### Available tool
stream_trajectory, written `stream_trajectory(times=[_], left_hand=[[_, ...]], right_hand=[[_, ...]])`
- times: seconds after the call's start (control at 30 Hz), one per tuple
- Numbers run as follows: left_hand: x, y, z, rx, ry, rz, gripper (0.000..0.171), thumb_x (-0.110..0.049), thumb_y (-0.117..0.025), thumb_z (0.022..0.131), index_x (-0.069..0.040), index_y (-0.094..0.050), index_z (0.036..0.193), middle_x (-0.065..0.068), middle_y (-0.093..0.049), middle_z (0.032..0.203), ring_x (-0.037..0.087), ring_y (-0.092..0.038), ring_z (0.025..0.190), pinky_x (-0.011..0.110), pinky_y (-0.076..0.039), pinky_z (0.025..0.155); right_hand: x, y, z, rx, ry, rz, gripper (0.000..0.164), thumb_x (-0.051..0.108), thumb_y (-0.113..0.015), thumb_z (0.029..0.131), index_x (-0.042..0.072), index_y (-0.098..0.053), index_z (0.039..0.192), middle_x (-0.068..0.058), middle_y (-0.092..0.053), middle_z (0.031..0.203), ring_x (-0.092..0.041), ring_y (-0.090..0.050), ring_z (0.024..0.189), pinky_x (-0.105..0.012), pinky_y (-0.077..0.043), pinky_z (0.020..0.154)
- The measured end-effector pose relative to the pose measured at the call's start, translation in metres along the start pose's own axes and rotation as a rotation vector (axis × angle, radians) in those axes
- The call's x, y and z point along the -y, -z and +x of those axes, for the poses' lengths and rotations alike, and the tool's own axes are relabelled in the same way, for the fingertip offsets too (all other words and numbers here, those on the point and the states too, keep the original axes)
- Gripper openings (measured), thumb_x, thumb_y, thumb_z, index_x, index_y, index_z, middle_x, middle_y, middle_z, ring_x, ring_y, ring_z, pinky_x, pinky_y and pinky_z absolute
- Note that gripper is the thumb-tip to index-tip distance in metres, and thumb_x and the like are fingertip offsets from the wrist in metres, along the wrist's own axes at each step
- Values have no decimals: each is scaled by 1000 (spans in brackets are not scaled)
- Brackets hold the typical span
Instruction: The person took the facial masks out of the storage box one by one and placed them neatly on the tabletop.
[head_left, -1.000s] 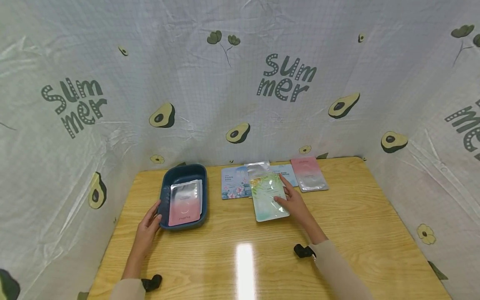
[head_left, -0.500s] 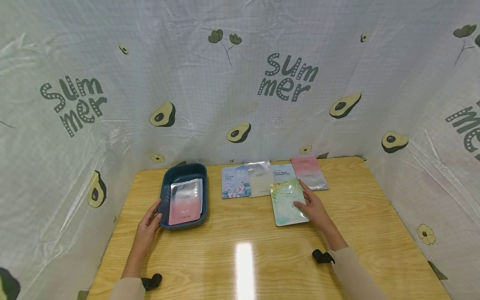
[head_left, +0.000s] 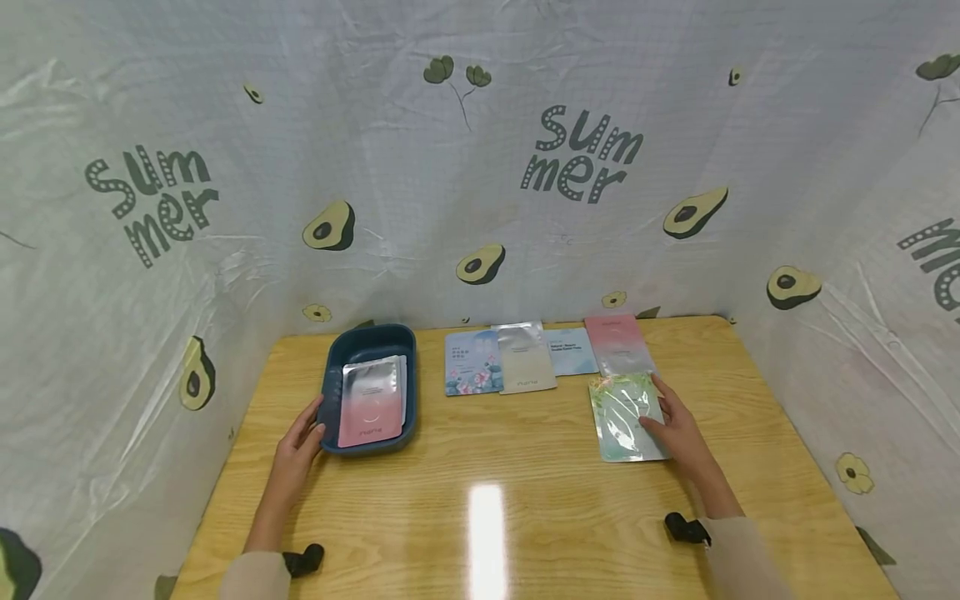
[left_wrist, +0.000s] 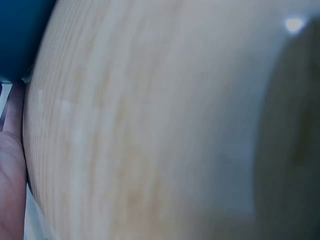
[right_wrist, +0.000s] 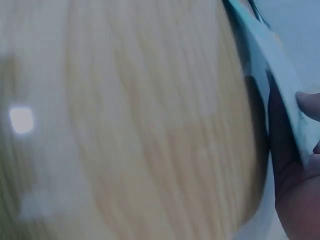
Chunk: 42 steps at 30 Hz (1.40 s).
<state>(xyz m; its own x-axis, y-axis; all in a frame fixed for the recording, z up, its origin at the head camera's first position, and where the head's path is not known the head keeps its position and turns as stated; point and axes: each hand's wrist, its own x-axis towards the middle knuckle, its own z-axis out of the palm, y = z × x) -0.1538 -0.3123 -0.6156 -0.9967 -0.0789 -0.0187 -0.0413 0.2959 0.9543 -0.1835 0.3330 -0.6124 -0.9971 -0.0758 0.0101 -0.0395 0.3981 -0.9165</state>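
Note:
A green and white sheet mask packet (head_left: pixel 628 419) with a leafy print is pinched at its right edge by my right hand (head_left: pixel 678 433), thumb on top and fingers beneath. In the right wrist view this packet (right_wrist: pixel 282 75) is edge-on and tilted above the wood. Its far edge overlaps a pink and silver packet (head_left: pixel 617 343) in the head view. My left hand (head_left: pixel 294 450) rests against the left side of a dark blue bin (head_left: pixel 408 354), fingers extended at its wall. Inside the bin lies another pink and silver packet (head_left: pixel 371 408), over a pale one (head_left: pixel 403 383).
Along the table's back edge lie a blue floral packet (head_left: pixel 471 360), a silver and cream packet (head_left: pixel 527 367) and a light blue packet (head_left: pixel 573 354). A white avocado-print sheet (head_left: pixel 420 167) surrounds the wooden table (head_left: pixel 420 517) at the back and sides.
My right hand has carried the green packet to the right and slightly nearer, off the silver and cream and light blue packets. The left hand and bin stay in place.

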Motion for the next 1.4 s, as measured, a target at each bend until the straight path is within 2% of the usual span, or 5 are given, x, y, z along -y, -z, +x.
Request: stream_trajectory(times=[0.17, 0.27, 0.6, 0.9, 1.4], left_hand=[[0, -1, 0, -2, 5, -4, 55, -35, -47, 109, -28, -31, 161, 13, -24, 167, 37, -27, 150, 4, -37, 96], [-2, -1, 0, -2, 8, 1, 55, -36, -47, 109, -29, -31, 161, 12, -24, 167, 35, -27, 151, 4, -37, 96], [-2, -1, -4, -4, 1, 7, 55, -35, -47, 109, -29, -31, 161, 11, -25, 167, 29, -30, 150, 4, -37, 96], [-1, 0, -2, 0, -5, 13, 55, -35, -47, 109, -29, -31, 161, 11, -24, 167, 27, -30, 150, 4, -37, 97], [-4, -2, -3, -4, -13, 20, 54, -31, -45, 110, -27, -30, 162, 13, -24, 167, 25, -31, 150, 3, -37, 96]], right_hand=[[-1, 20, -3, -22, -82, -181, 81, 1, -62, 99, 9, -13, 164, -40, -33, 152, -55, -35, 139, -59, -39, 110], [0, 28, -3, -20, -127, -257, 82, 0, -61, 98, 7, -12, 163, -43, -29, 152, -59, -31, 139, -70, -32, 109], [19, 17, 3, -56, -201, -477, 81, -5, -60, 88, -6, -19, 158, -44, -34, 146, -59, -39, 130, -67, -38, 103], [35, -1, 7, -149, -265, -594, 83, -4, -62, 84, 0, -25, 158, -40, -30, 147, -67, -32, 126, -79, -35, 92], [74, -52, 38, -102, 29, -445, 59, 7, -55, 101, -3, -34, 155, -38, -37, 148, -57, -37, 134, -69, -38, 104]])
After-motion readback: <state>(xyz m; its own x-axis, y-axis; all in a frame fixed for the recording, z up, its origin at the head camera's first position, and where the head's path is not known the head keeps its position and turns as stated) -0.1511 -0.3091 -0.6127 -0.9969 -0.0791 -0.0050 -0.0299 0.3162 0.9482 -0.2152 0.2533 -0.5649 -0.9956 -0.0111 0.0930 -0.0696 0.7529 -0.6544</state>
